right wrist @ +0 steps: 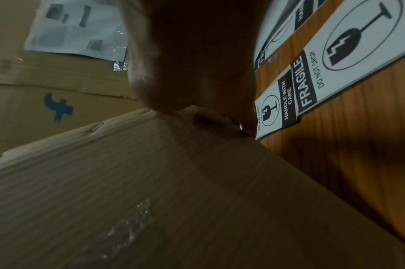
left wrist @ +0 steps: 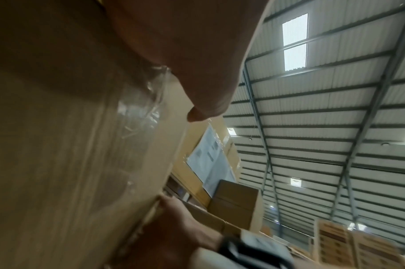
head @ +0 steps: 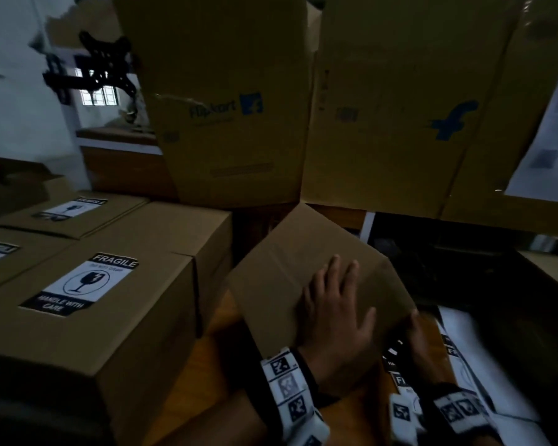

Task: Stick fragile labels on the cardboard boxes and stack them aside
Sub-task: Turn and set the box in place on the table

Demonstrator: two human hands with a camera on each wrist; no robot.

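The left hand (head: 334, 312) lies flat on the tilted, unlabelled cardboard box (head: 290, 262) in the lower middle of the head view, with its fingers straight and spread over the top face. The right hand (head: 417, 336) is at the box's right near corner. Its fingers seem to curl around the edge there, but much of the hand is hidden behind the box, so how firm the hold is I cannot tell. In the right wrist view the fingertips (right wrist: 247, 123) touch the corner of the box, just beside a small fragile label (right wrist: 276, 109).

The box stands on one edge on the wooden table (head: 226, 320), leaning toward the person. Clear tape (left wrist: 137, 112) runs along its seam in the left wrist view.

To the right of the box, in the lower right of the head view, loose fragile label sheets (head: 477, 375) lie on the table, partly under the right wrist.

To the left, very near the tilted box, stands a labelled box (head: 116, 317) with a fragile sticker (head: 84, 281) on top. Behind it in the left part of the frame are two more labelled boxes (head: 78, 217), close together.

Behind the tilted box, two big printed cartons (head: 226, 101) fill the upper middle and upper right of the frame like a wall. A white paper sheet (head: 548, 136) is stuck on the right one.
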